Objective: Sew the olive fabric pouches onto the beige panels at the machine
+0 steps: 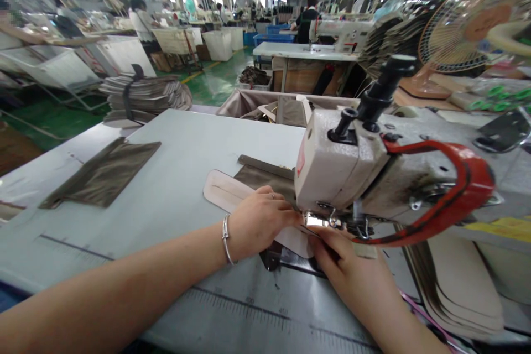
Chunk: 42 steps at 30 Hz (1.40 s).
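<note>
At the head of a sewing machine (332,171), my left hand (261,221) presses down on a long pale panel with rounded ends (226,189), its fingers bent together beside the needle area. My right hand (350,265) pinches the near edge of the same panel, just right of the needle. Beneath and behind the panel lies dark brown fabric (265,178), partly hidden by the machine head. The needle tip cannot be made out. Another folded dark brown piece (105,171) lies flat on the left of the white table (178,149).
Stacked pale panels (460,282) lie at the right, near my right forearm. Behind the table stands a fabric-lined bin (249,100) with brown pieces. A tied stack (145,94) sits at the back left, a fan (468,27) at the back right. People work farther off.
</note>
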Each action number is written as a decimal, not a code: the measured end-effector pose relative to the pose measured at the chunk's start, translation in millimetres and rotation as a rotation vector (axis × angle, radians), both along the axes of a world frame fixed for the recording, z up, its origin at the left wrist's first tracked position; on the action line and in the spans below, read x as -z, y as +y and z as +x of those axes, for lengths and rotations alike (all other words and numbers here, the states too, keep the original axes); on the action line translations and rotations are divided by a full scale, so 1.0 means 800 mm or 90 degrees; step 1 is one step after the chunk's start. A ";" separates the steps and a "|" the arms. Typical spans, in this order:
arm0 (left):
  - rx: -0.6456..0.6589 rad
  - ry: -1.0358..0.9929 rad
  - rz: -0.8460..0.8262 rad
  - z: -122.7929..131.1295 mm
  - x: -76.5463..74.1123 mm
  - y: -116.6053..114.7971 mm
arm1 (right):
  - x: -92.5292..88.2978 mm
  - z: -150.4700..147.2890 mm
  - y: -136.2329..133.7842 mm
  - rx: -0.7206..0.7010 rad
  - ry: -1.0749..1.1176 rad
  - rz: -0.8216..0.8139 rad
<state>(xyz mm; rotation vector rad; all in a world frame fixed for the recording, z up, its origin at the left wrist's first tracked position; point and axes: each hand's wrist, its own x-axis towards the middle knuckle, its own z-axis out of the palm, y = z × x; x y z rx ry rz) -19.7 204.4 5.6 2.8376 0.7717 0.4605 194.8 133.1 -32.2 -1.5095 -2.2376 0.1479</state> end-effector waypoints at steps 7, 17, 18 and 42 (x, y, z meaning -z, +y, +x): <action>-0.003 0.008 0.022 0.000 -0.002 0.001 | -0.004 -0.002 0.001 0.024 -0.040 -0.005; 0.038 0.069 0.135 -0.008 -0.028 -0.019 | -0.038 -0.005 -0.009 0.027 -0.002 -0.089; 0.044 0.077 0.160 -0.013 -0.039 -0.033 | -0.048 -0.004 -0.016 0.010 0.039 -0.111; 0.073 0.036 -0.078 -0.039 -0.161 -0.184 | -0.143 -0.043 -0.168 -0.148 0.502 -0.469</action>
